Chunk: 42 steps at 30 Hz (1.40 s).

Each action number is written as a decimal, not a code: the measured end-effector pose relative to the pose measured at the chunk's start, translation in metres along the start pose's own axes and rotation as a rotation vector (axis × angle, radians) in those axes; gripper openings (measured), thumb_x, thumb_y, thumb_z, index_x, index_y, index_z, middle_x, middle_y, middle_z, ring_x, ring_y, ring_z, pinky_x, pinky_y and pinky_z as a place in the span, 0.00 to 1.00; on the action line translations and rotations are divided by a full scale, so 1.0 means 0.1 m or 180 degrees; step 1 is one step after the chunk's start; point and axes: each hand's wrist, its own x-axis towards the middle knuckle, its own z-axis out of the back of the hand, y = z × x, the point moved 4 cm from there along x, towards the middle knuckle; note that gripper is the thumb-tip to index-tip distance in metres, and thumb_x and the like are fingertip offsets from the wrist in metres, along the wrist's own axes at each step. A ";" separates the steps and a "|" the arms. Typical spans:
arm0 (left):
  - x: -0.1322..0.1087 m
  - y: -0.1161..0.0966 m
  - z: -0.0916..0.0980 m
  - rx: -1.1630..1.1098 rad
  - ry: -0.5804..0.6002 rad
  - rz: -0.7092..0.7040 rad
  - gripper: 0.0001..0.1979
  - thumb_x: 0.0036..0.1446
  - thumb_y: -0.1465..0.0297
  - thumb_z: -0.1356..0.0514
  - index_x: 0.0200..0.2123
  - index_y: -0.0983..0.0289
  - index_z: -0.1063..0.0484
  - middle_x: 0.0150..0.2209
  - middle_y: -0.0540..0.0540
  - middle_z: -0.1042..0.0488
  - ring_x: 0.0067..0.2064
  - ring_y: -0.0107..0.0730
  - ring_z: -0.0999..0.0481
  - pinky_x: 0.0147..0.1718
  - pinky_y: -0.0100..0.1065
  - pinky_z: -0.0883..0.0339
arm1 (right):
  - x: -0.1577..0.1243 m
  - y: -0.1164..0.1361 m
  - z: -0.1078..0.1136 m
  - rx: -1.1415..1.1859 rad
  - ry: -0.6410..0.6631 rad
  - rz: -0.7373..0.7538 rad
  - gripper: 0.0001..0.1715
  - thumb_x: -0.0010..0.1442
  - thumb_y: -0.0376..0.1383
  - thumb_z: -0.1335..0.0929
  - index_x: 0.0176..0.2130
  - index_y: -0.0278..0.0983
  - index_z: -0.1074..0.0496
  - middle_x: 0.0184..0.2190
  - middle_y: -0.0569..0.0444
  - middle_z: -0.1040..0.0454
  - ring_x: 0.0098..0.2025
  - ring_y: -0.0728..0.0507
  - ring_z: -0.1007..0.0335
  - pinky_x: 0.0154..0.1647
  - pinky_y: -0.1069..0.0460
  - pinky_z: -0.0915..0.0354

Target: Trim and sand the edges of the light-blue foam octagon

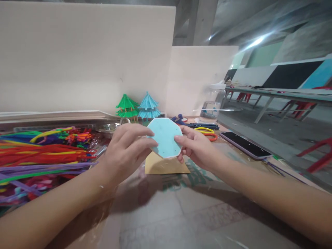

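A light-blue octagonal piece [166,138] with a white edge and small dark dots near its rim is held up in front of me. My right hand [195,145] pinches its right edge, thumb on the face and fingers behind. My left hand [129,145] grips its left edge, with fingertips over the front; the left thumb is hidden. Below and behind the piece, a tan sheet of paper [166,166] lies on the plastic-covered table [166,214].
Pipe cleaners [44,152] in many colours lie heaped at left. Green [126,105] and blue [148,105] pipe-cleaner trees stand at the back. Scissors [211,133], a glue gun [181,120], a water bottle [211,102] and a phone [245,145] are at right. White boards [85,58] stand behind.
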 end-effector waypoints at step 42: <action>0.08 0.17 -0.07 -0.2056 0.0847 0.2172 0.15 0.59 0.57 0.43 0.30 0.63 0.28 0.30 0.51 0.23 0.33 0.31 0.25 0.35 0.30 0.31 | -0.06 -0.06 -0.07 0.0015 0.0021 0.0262 0.25 0.53 0.44 0.26 0.45 0.38 0.37 0.31 0.58 0.25 0.22 0.49 0.26 0.23 0.53 0.27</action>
